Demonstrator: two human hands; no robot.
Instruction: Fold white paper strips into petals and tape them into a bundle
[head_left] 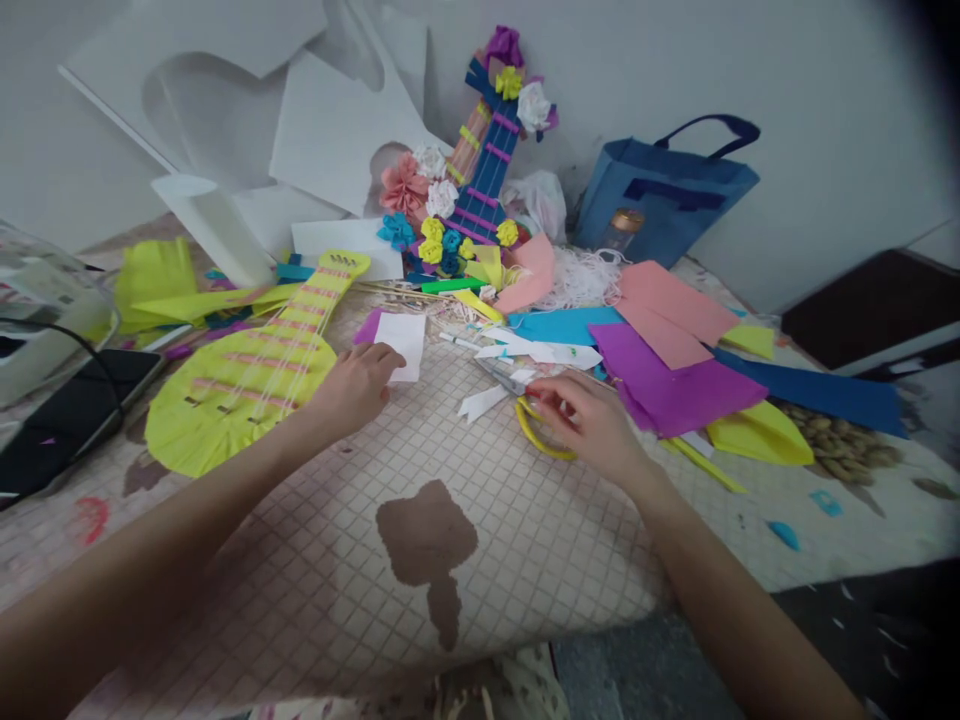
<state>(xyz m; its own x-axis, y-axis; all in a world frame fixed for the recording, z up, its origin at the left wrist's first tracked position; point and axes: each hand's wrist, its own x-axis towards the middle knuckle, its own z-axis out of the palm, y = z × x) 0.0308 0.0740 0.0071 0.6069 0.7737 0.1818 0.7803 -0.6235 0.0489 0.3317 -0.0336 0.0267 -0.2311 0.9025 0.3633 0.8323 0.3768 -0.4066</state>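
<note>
My left hand [365, 385] rests beside the neck of a yellow paper lute [240, 390], its loosely bent fingers apart and touching the lower left of a small white paper piece [405, 340]. A purple scrap [367, 327] shows from behind that paper. My right hand [581, 412] is closed on yellow-handled scissors [544, 437], whose metal blades point up and left. White paper strips [484, 402] lie under and around the blades.
A blue paper guitar [487, 165] with paper flowers leans at the back. Purple [667, 380] and pink sheets [671, 310] lie on the right, near a blue bag [660, 190] and peanuts [851, 445]. A phone [82, 410] and white roll [214, 230] are on the left.
</note>
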